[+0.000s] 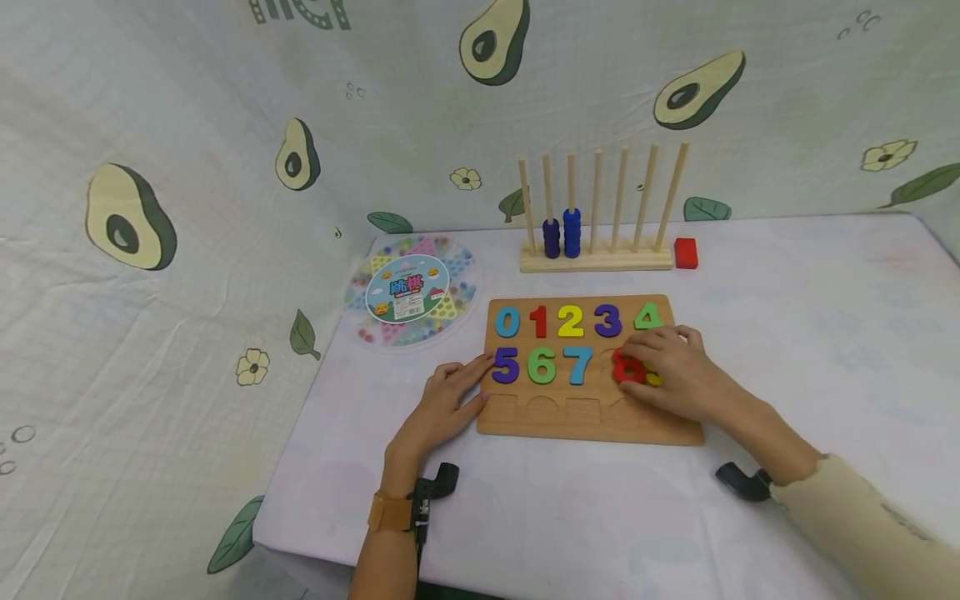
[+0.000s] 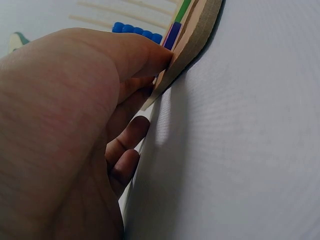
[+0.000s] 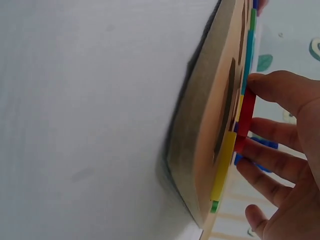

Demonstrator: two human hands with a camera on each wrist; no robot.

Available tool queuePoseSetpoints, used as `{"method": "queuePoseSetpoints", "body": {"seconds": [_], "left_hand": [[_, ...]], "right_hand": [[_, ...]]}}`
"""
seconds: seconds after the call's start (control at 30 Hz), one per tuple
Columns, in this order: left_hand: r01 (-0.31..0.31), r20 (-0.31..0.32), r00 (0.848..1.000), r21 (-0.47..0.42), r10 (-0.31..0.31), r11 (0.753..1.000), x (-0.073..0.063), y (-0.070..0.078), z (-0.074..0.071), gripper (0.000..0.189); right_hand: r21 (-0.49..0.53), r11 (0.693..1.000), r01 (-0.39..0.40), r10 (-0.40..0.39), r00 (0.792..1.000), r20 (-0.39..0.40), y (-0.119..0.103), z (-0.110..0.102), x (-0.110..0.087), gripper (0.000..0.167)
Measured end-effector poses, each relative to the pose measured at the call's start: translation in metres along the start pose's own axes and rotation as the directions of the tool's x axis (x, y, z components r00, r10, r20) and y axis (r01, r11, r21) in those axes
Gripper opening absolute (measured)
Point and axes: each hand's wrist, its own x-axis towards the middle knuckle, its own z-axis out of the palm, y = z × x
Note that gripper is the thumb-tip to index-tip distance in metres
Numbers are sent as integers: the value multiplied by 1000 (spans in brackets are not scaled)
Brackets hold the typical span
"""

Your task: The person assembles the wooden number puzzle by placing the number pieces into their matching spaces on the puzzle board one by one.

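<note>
A wooden number board [image 1: 540, 427] lies on the table with coloured digits in two rows. My right hand [image 1: 678, 373] pinches the red number 8 [image 1: 622, 364] between thumb and fingers at the lower row. In the right wrist view the red piece [image 3: 247, 111] stands slightly proud of the board's face. Partly covered by that hand is a yellow number 9 [image 1: 654, 379]. My left hand [image 1: 444, 404] rests its fingertips against the board's left edge, beside the purple 5 [image 1: 506, 366]. The left wrist view shows its thumb [image 2: 145, 56] touching the board's edge, the fingers loosely extended.
Behind the board stands a wooden peg rack [image 1: 596, 262] with blue rings on two pegs. A red block [image 1: 686, 253] sits at its right end. To the left lies a round, clear-lidded game box [image 1: 408, 287]. A patterned cloth [image 1: 420, 108] hangs behind the table.
</note>
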Motion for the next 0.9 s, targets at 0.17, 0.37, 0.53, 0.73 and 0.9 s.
{"method": "queuePoseSetpoints", "body": {"seconds": [0.17,0.37,0.53,0.73,0.9], "left_hand": [[6,-3,1000,2,-6,1000,-1,0,1,57],[-8,-12,1000,-3,8,1000,-1,1,1,58],[-10,-12,1000,2,10,1000,1,2,1,58],[1,8,1000,3,-1,1000,1,3,1,57],[-5,3,1000,4,5,1000,1,3,0,57]], "right_hand": [[3,999,39,-39,999,-20,-2,3,2,41],[3,997,73,-73,997,-33,-3,5,5,42],[0,997,75,-75,997,-30,-4,6,7,40],[-3,997,77,-77,997,-32,-4,9,7,39],[-21,999,48,-48,999,-12,-2,9,9,41]]}}
